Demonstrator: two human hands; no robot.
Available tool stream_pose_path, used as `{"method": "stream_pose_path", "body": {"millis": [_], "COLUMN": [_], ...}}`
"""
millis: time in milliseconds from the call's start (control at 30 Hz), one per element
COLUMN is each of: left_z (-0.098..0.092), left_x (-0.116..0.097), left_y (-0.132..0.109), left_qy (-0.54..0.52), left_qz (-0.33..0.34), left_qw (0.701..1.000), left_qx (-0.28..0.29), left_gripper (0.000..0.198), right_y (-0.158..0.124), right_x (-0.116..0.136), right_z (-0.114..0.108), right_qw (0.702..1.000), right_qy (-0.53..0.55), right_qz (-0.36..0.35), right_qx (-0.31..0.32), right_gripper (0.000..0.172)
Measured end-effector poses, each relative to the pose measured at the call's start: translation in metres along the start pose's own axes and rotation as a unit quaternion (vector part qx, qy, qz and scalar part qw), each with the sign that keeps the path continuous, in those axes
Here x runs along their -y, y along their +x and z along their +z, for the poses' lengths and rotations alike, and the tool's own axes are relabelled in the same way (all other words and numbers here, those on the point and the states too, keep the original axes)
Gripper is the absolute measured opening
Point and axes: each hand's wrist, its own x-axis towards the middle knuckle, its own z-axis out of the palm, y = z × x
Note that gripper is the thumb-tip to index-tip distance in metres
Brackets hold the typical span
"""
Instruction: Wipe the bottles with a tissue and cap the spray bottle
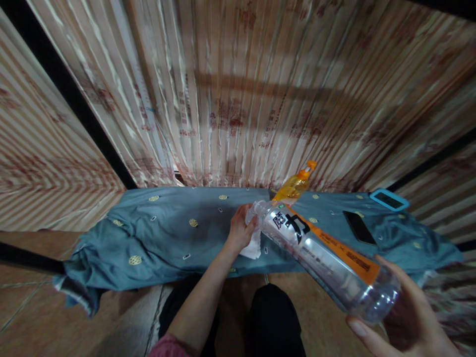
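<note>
A clear plastic bottle (320, 253) with a silver and orange label is held tilted, its base toward me at the lower right and its neck up and to the left. My right hand (412, 312) is closed around the base. At the neck, my left hand (241, 227) is closed on a white cloth (253, 245), part of which hangs below the fingers. The fingertips are close to the bottle's mouth; I cannot tell whether they touch it. Behind the neck, an orange pump bottle (293, 186) with amber contents is partly hidden by the clear bottle.
A blue-grey patterned cloth (148, 238) covers the low table in front of my knees. On its right part are a black phone (359, 228) and a blue-framed device (389, 199). A pleated curtain (238, 99) hangs behind, with dark poles (74, 94) at the sides.
</note>
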Motion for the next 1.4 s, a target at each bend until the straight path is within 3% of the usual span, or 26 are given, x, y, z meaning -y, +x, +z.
{"method": "stream_pose_path", "body": {"millis": [1400], "left_z": [-0.0012], "left_x": [-0.0033], "left_y": [0.0001], "left_qy": [0.007], "left_qz": [-0.003], "left_qw": [1.0], "left_qx": [0.002], "left_gripper": [0.04], "right_y": [0.0008], "right_x": [-0.0014], "right_z": [-0.0015], "right_qw": [1.0], "right_qy": [0.007], "right_qz": [0.006], "right_qx": [-0.002], "right_gripper": [0.1]}}
